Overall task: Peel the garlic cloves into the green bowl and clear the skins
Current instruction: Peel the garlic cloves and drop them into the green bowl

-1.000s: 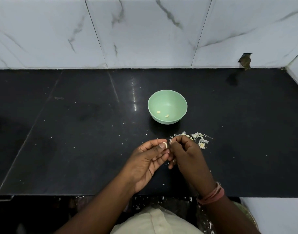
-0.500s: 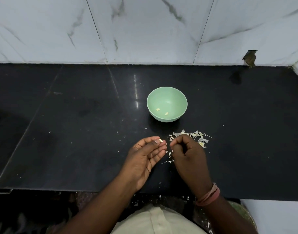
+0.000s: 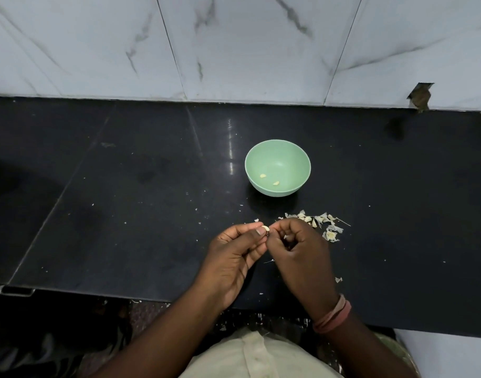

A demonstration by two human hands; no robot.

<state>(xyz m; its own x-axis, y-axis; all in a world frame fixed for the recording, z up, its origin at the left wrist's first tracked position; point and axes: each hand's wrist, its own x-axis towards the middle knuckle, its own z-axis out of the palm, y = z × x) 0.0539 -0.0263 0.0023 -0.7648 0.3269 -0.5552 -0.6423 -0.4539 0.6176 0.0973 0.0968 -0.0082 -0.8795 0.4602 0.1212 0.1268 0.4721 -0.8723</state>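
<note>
At the centre of the frame we see the left hand (image 3: 235,253) pinching a small garlic clove (image 3: 265,228) between thumb and fingertips, with the right hand (image 3: 299,248) curled tight against it, its fingertips at the clove. The green bowl (image 3: 277,148) stands above the hands on the black counter (image 3: 124,186), two peeled cloves (image 3: 269,179) inside. A heap of skins (image 3: 320,223) lies just right of the right hand's knuckles, below the bowl
</note>
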